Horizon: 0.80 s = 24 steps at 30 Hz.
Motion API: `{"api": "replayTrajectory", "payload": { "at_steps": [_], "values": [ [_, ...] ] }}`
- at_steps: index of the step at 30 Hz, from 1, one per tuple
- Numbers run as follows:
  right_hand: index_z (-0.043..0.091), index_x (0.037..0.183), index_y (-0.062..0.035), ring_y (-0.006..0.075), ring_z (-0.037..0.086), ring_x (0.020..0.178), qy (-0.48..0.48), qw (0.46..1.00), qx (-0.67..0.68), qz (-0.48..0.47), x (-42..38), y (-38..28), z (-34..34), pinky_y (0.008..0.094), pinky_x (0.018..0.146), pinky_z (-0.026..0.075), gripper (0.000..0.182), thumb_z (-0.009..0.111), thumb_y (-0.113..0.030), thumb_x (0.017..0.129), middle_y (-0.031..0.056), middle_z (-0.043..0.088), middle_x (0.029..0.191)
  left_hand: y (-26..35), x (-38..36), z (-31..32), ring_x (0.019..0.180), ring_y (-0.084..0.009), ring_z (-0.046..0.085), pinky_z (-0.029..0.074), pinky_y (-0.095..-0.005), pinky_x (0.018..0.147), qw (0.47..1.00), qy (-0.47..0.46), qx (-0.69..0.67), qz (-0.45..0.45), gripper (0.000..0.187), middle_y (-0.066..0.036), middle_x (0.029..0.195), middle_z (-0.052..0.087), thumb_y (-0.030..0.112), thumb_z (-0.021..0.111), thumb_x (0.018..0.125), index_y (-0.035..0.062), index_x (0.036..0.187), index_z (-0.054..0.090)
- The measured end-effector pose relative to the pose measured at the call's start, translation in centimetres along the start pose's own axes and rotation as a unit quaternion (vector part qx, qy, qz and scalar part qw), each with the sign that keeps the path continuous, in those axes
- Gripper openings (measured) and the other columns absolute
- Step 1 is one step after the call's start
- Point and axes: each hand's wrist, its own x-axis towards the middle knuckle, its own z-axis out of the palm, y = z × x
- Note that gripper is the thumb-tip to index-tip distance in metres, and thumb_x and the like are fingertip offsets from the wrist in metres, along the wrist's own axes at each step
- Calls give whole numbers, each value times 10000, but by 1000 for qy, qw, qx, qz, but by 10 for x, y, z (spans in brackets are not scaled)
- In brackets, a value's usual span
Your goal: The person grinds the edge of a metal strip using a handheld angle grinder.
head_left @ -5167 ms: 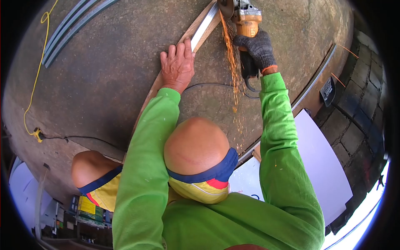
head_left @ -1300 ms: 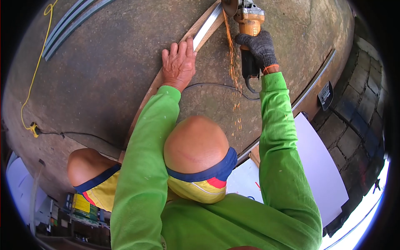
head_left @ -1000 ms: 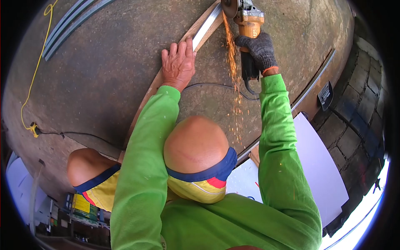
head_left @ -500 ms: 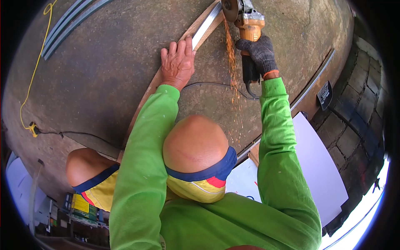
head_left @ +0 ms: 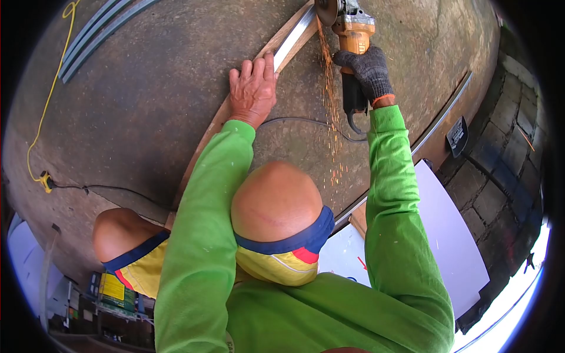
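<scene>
Angle grinder [head_left: 348,29] disc cut off at top edge, gloved right hand [head_left: 366,72] gripping its body, sparks [head_left: 331,100] falling, bare left hand [head_left: 253,88] flat, fingers spread on metal strip [head_left: 292,38] over wooden batten [head_left: 206,144], rough concrete floor [head_left: 129,112], paving blocks [head_left: 500,176] right.

bright even daylight, soft shadows, sharp focus, heavy fisheye warping with black corners.
</scene>
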Motion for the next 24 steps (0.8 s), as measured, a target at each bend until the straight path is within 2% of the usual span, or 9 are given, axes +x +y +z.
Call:
{"api": "replayTrajectory", "payload": {
  "at_steps": [4, 13, 16, 22, 24],
  "values": [
    [705, 996, 20, 214, 735, 693, -5, 999, 8, 33, 6, 4, 2, 350, 651, 617, 458, 906, -251, 686, 113, 729, 824, 0, 0, 0, 994, -248, 528, 387, -425, 820, 1000, -3, 4, -2, 558, -62, 1055, 537, 281, 666, 954, 79, 1446, 500],
    [713, 985, 14, 205, 729, 686, -10, 999, 32, 24, -5, -6, -1, 348, 647, 612, 428, 893, -230, 683, 100, 726, 817, -1, 0, 0, 993, -245, 527, 386, -423, 817, 1000, -3, 2, -4, 555, -60, 1049, 537, 288, 664, 957, 81, 1445, 500],
    [719, 991, -11, 223, 742, 720, -15, 999, 27, 18, 2, 11, 2, 355, 684, 601, 492, 878, -359, 681, 106, 743, 797, 0, 0, 0, 992, -244, 527, 385, -422, 817, 1000, 0, 3, -3, 556, -59, 1048, 537, 290, 663, 958, 82, 1446, 499],
    [721, 999, -6, 236, 744, 737, -10, 1000, 2, 26, 0, 14, 1, 370, 701, 603, 503, 878, -355, 673, 124, 746, 827, 0, 0, 0, 991, -243, 526, 383, -422, 820, 1000, -1, 3, -3, 559, -57, 1049, 538, 292, 661, 959, 84, 1450, 494],
    [713, 1003, 6, 212, 729, 708, -2, 1000, 0, 30, -3, 10, 1, 345, 667, 604, 463, 896, -270, 680, 107, 733, 823, 0, 0, 0, 992, -242, 525, 383, -422, 821, 1000, -3, 3, -4, 558, -56, 1051, 538, 291, 661, 959, 83, 1449, 495]
  ]
}}
